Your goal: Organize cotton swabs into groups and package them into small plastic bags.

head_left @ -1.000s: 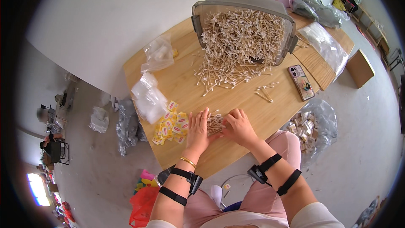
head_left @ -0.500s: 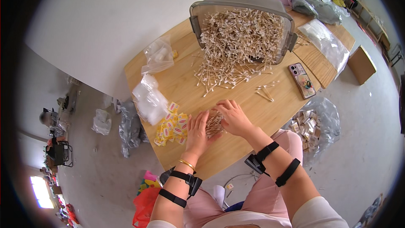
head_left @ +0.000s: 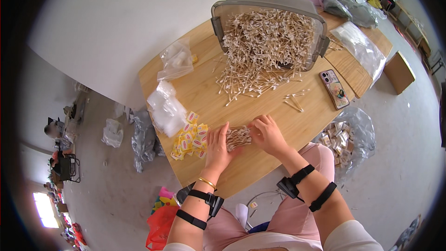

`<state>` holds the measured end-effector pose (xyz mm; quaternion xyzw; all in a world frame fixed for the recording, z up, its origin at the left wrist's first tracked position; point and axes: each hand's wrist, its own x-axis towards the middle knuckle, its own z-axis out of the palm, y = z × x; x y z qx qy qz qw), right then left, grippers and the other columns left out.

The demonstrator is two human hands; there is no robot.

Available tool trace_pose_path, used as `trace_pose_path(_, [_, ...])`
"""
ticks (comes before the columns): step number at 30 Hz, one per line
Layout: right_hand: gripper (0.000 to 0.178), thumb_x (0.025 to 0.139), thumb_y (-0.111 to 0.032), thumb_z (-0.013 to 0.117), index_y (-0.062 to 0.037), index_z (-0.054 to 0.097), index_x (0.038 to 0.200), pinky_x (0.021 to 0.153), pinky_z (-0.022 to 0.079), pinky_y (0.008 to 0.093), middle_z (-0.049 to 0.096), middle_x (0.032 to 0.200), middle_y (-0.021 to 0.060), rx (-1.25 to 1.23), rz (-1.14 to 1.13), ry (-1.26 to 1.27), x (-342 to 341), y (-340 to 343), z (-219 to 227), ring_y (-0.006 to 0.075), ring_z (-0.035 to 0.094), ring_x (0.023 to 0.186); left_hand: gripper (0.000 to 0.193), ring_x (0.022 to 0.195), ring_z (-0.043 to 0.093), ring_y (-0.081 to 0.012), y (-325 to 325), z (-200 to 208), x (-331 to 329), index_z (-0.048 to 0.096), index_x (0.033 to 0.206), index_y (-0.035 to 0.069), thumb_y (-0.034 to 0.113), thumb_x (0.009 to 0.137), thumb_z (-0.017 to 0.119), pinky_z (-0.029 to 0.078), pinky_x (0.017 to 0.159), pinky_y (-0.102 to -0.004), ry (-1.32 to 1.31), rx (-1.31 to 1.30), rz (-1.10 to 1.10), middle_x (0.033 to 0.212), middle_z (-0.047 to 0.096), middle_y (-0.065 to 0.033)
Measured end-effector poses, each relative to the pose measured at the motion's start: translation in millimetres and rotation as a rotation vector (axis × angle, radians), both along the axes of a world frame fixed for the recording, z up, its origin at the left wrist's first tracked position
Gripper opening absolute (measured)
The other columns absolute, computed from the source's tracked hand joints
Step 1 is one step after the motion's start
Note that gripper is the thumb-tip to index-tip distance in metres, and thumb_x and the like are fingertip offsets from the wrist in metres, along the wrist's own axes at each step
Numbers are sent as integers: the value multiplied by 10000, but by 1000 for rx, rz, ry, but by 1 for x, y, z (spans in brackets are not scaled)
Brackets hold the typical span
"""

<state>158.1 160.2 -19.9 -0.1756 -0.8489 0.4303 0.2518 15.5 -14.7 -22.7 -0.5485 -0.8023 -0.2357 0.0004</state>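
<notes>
Swab bundle: on the bench, toward the near edge, between the two hands. Sticks lie mostly side by side, running roughly left-right.
Left hand: cupped round the bundle's left end, fingers together, thumb along the near side, holding it.
Right hand: fingers bent in at the bundle's right end. Contact or small gap? Can't tell from this angle.
Just changed: half a second ago the right hand was over the bundle's far right side; now it's back at the right end, more of the bundle in view. Left hand has barely moved.
Meaning: my read, bundle is now bracketed at both ends, sticks fairly even.
Packets: yellow-and-white pile by the left edge, just beside the left hand.
Clear bags: at the left edge, beyond the packets.
Tub: on its side toward the far edge, swab heap spilling out its mouth.
Stray swabs: few, between tub and near edge.
Phone: near the right corner.
</notes>
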Motion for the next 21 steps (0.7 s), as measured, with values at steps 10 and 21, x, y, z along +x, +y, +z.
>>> trace_pose_path(10, [267, 763, -265, 768, -105, 673, 955, 913, 421, 409, 604, 1040, 74, 333, -5, -243, -23, -73, 14, 263, 549, 1078, 1109, 1421, 415, -313, -34, 16, 0, 284, 1571, 72, 314, 688, 909, 223, 1229, -577, -2, -30, 53, 1492, 454, -131])
trace_pose_path(21, [147, 766, -177, 740, -123, 668, 883, 897, 422, 420, 603, 995, 85, 281, -92, -231, -29, -58, 18, 292, 558, 1046, 931, 1439, 387, -333, -58, -5, 8, 333, 1541, 29, 417, 828, 789, 182, 1230, -599, 20, -44, 181, 1496, 448, -160])
